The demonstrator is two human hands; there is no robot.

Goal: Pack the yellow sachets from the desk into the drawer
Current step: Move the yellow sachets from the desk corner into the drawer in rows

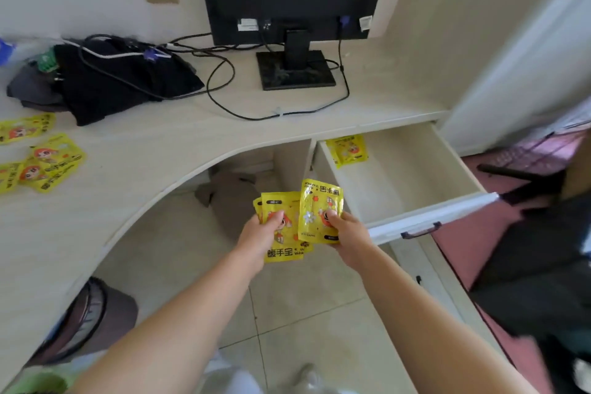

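Yellow sachets on desk [48, 157]: a loose, overlapping pile is seen at the far left of the desk [192, 144]; some are cut off by the frame edge, so no count can be given.
Left hand [259, 233]: curled round a fanned stack of sachets [284, 249], thumb pressed on the top face, held over the floor; the number in the stack cannot be told.
Right hand [348, 237]: a single sachet [319, 211] is pinched near its lower edge, overlapping the stack.
Handling: the packets are judged light, thin and pliable, with a glossy skin that may slip; a pinch across the flat face near an edge is advised.
Drawer [415, 176]: pulled out at right; one sachet in the drawer [348, 150] lies at its back left corner.
Hidden: the drawer's rear is covered by the desktop; dark shapes at far right are too blurred to name.
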